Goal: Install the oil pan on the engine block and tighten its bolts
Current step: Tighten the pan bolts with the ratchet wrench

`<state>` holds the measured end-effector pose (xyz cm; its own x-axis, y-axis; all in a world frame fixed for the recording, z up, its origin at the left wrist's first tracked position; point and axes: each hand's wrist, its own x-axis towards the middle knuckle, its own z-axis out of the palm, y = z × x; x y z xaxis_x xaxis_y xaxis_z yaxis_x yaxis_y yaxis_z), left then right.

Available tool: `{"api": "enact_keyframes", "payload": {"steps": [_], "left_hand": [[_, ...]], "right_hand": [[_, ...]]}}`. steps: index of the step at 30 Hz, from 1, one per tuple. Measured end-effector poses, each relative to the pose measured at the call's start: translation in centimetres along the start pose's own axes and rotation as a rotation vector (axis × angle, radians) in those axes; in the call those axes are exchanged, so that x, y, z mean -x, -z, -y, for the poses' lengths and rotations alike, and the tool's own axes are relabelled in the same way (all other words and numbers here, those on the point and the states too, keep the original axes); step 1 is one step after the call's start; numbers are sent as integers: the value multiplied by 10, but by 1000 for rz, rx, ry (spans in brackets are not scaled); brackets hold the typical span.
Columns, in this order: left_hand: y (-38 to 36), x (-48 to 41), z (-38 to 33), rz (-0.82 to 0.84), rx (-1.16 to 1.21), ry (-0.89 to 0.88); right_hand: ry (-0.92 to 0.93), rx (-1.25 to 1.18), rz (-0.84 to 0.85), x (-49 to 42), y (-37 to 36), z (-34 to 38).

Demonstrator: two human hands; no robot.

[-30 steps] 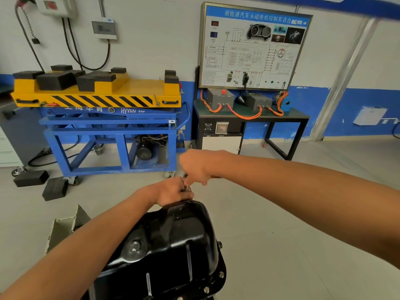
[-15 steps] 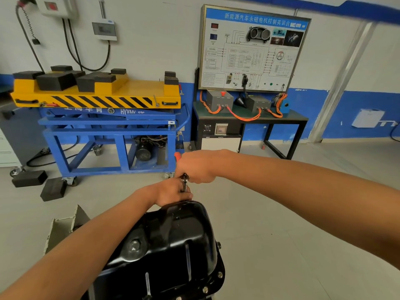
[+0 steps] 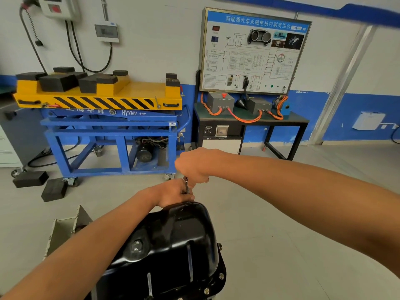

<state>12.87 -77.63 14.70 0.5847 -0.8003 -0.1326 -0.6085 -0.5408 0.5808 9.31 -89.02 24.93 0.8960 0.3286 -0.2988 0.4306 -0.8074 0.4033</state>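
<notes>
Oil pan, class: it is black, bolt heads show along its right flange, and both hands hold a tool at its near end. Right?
No. The head view shows the left hand and right hand holding the tool at the far end of the oil pan, away from the camera. It is black, with bolt heads along its right flange.

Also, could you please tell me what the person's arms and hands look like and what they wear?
The left arm and right arm are bare, with no sleeves in view. The left hand and right hand wear no gloves, and no watch, ring or wristband shows.
</notes>
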Motion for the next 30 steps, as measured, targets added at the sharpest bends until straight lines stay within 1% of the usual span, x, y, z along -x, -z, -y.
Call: {"api": "enact_keyframes", "payload": {"steps": [3, 5, 7, 8, 11, 14, 16, 19, 23, 26, 28, 30], "left_hand": [[1, -1, 0, -9, -5, -26], [1, -3, 0, -12, -14, -34], [0, -4, 0, -10, -17, -28], [0, -4, 0, -11, -17, -28], [0, -5, 0, -12, -11, -26], [0, -7, 2, -15, 8, -24], [-1, -8, 3, -14, 3, -14], [-1, -6, 2, -20, 4, 19], [3, -1, 0, -36, 3, 14], [8, 1, -5, -87, 72, 29], [10, -1, -12, -141, 154, 54], [8, -3, -24, -181, 201, 76]], "right_hand": [[52, 61, -31, 3, -6, -8], [119, 75, -80, 8, -14, -17], [185, 42, -131, 13, -26, -25], [195, -15, -154, 15, -32, -28], [137, -174, -236, 18, -53, -30], [7, -186, -332, 22, -71, -17], [-49, -211, -372, 25, -76, -9], [-49, -282, -340, 26, -67, -9], [49, -351, -239, 30, -50, -17], [59, -384, -262, 36, -36, -26], [27, -475, -296, 38, -29, -36], [-9, -583, -296, 41, -30, -42]]}}
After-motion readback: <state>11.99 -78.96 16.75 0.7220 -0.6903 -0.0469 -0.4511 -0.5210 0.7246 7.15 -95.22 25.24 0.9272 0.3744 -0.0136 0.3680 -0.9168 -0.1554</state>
